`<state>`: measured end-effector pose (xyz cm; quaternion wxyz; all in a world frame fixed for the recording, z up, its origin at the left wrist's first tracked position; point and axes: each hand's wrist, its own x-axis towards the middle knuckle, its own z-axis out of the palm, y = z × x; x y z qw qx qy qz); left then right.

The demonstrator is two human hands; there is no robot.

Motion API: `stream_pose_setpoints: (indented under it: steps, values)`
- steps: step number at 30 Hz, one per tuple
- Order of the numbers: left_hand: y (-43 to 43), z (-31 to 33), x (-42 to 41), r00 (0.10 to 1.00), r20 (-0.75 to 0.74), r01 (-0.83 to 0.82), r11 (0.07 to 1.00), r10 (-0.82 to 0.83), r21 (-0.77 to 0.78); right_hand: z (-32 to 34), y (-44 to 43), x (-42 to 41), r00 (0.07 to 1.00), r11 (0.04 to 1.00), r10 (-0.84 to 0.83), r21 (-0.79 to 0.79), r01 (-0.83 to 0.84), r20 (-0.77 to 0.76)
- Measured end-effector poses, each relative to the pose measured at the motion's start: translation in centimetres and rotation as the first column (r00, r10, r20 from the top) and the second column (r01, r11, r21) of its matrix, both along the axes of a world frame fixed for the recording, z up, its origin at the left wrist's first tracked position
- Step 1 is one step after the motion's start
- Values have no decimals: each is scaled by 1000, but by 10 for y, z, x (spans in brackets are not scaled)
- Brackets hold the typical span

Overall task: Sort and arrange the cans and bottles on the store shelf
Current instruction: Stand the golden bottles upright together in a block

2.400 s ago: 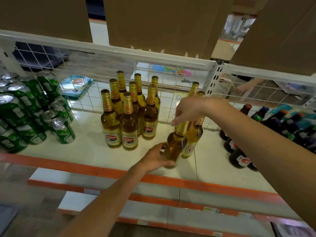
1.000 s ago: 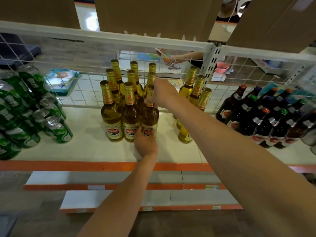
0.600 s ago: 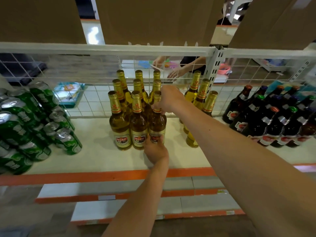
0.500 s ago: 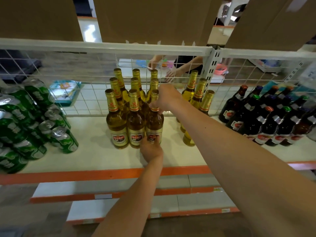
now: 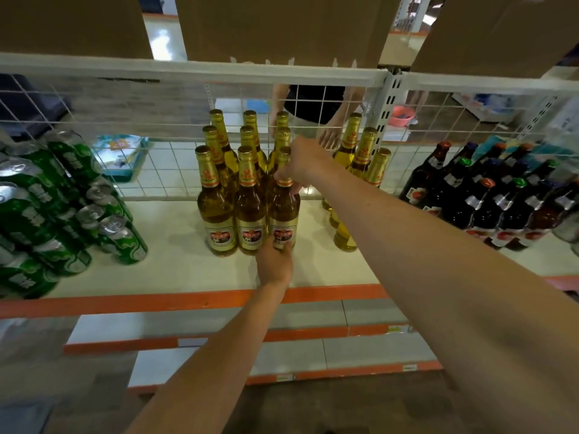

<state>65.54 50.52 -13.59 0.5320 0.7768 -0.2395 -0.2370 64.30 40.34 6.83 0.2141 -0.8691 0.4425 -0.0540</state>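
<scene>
Amber glass, gold foil necks: nine bottles stand upright in a three-by-three block mid-shelf, packed shoulder to shoulder. The front-right bottle is the one in hand.

The right hand pinches its neck just under the cap, fingers curled round the foil. The left hand is closed on its foot, fingertips on the lower label. A two-point hold makes sense: the top hand stops a tall narrow bottle tipping, the bottom one slides or twists the base.

Its label faces out like its two neighbours', so I read this as final squaring, tucking it against the middle bottle and lining the front row up with the orange shelf edge. The block looks done bar this nudge.

Three loose bottles of the same kind stand in a diagonal line just right of the block, apart from it. My guess is they become the fourth column.

Stock is grouped by kind: green cans stacked far left, dark bottles in rows far right.

The wire mesh at the back keeps rear rows from going off the far side. Another person stands behind it.

Risk is glass on glass, since a hard shove here knocks the row behind.
</scene>
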Motion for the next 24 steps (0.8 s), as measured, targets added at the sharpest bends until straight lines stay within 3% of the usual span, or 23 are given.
stream_pose_setpoints:
  steps: [5,8,14,19,24]
  values:
    - [-7,11,-24,994,-51,100,995,-99,10,14,-1,-23,997,995,71,-76,-70,9]
    - [-25,29,-35,981,11,192,981,-193,22,40,-14,-51,994,982,54,-184,-35,99]
    - [-71,64,-42,964,120,236,972,-236,9,68,-71,-104,994,962,-30,-267,58,108]
    - [-116,82,-37,987,44,155,987,-157,34,66,-108,-116,996,972,-17,-231,37,86]
    - [-160,88,-27,989,109,90,992,-100,92,57,-142,-106,996,979,41,-202,-24,78]
